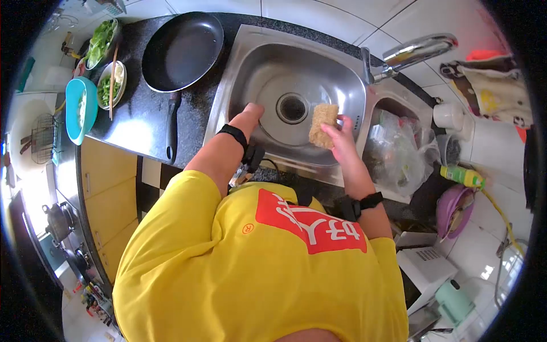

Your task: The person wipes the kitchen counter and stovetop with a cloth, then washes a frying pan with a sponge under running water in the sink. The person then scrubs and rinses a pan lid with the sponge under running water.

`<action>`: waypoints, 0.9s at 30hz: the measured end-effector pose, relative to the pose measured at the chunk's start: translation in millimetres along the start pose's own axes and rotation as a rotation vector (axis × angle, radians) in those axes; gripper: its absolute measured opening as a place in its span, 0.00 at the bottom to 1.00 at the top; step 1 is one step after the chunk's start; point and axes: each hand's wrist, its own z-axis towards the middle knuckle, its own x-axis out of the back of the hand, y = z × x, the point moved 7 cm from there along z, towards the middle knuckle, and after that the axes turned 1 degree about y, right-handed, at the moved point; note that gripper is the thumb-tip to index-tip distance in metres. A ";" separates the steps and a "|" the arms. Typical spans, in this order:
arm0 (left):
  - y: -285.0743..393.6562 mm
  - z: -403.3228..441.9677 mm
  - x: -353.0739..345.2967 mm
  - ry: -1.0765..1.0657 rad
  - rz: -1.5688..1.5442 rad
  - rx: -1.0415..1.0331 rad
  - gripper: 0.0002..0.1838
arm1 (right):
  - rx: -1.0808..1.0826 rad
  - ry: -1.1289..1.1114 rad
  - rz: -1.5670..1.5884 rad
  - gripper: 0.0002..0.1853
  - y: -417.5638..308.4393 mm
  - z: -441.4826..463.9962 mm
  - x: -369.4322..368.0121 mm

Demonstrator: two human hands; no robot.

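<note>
Over the stainless steel sink [319,62], my right hand [342,139] grips a tan, rough-textured sponge [323,122] between thumb and fingers. The sponge is held to the right of the round drain [292,108]. My left hand [249,117] is at the left side of the basin, its fingers mostly out of sight, so I cannot see whether it holds anything. A chrome faucet [419,51] stands at the back right corner, turned away from the basin.
Left of the sink lies a black frying pan [182,51]. Beyond it are a turquoise bowl [74,108], a bowl of chopped greens [105,91] with chopsticks across it, and leafy greens [101,43]. A plastic bag [399,151] fills the small right basin.
</note>
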 end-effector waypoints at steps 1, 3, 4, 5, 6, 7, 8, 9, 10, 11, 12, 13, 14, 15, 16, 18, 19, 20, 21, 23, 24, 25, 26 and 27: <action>5.0 -10.3 9.2 0.000 0.023 -0.067 0.18 | 0.013 -0.023 -0.071 0.36 -0.1 8.6 0.7; 10.6 -22.1 23.9 -0.006 0.042 -0.132 0.16 | 0.100 -0.011 -0.135 0.35 -4.2 24.0 -0.9; 3.5 -24.4 29.5 0.006 -0.274 0.016 0.16 | 0.192 0.000 -0.199 0.34 -8.5 30.2 -1.2; -2.5 -29.2 30.8 0.016 -0.589 0.170 0.17 | 0.179 -0.005 -0.199 0.34 -5.7 38.1 -1.5; -7.8 -33.5 24.9 0.027 -0.899 0.331 0.17 | 0.248 0.008 -0.322 0.33 -7.8 47.6 -1.8; -9.8 -39.7 16.6 0.041 -1.206 0.497 0.18 | 0.318 0.021 -0.445 0.31 -9.7 56.4 -2.3; -8.3 -48.6 6.3 0.057 -1.509 0.669 0.19 | 0.305 0.015 -0.444 0.31 -6.8 66.5 -1.5; -5.9 -49.9 0.7 0.049 -1.506 0.679 0.19 | 0.404 0.039 -0.566 0.30 -15.6 73.0 -5.7; -9.2 -49.1 8.0 0.181 -1.337 0.609 0.18 | 0.508 0.063 -0.688 0.30 -22.7 76.0 -11.4; -10.3 -49.1 16.2 0.305 -1.164 0.534 0.16 | 0.584 0.075 -0.749 0.29 -26.0 76.9 -17.2; -9.5 -51.8 19.9 0.299 -1.162 0.537 0.16 | 0.578 0.073 -0.747 0.29 -24.2 80.4 -27.4; -7.3 -56.9 27.0 0.285 -1.172 0.534 0.16 | 0.689 -0.045 -0.801 0.29 -22.8 79.6 -48.0; -4.1 -62.3 32.1 0.269 -1.181 0.531 0.15 | 0.799 -0.166 -0.853 0.29 -17.8 74.7 -68.6; -1.2 -65.4 30.2 0.260 -1.182 0.532 0.15 | 0.838 -0.296 -0.883 0.27 -6.8 66.9 -90.2; -0.9 -66.5 33.5 0.320 -1.131 0.480 0.17 | 0.878 -0.427 -0.909 0.27 4.8 58.9 -111.7; -4.3 -65.4 32.5 0.377 -1.078 0.430 0.18 | 0.967 -0.430 -1.102 0.23 29.1 56.1 -130.2; -6.7 -63.2 23.4 0.350 -1.161 0.446 0.18 | 0.999 -0.447 -1.089 0.22 37.3 66.3 -129.2; -8.8 -59.9 15.8 0.325 -1.242 0.464 0.18 | 1.033 -0.466 -1.075 0.21 42.2 81.5 -128.7; -10.0 -63.0 21.6 0.323 -1.242 0.471 0.18 | 0.594 -0.279 -0.787 0.19 31.4 112.5 -113.8; -1.6 -73.0 34.8 0.209 -1.427 0.538 0.18 | 0.281 -0.031 -0.571 0.12 20.4 154.3 -81.2; -1.8 -68.6 28.0 0.206 -1.425 0.543 0.18 | 0.912 0.060 -1.220 0.11 8.4 152.4 -75.7; -3.9 -62.6 22.0 0.256 -1.409 0.519 0.17 | 0.823 0.079 -1.096 0.11 16.7 160.7 -77.3; -3.9 -57.2 15.9 0.302 -1.396 0.493 0.17 | 0.732 0.096 -0.975 0.12 27.2 166.7 -78.7; 1.2 -76.2 51.4 0.227 -1.465 0.526 0.18 | 0.540 -0.044 -0.915 0.12 35.0 155.3 -100.9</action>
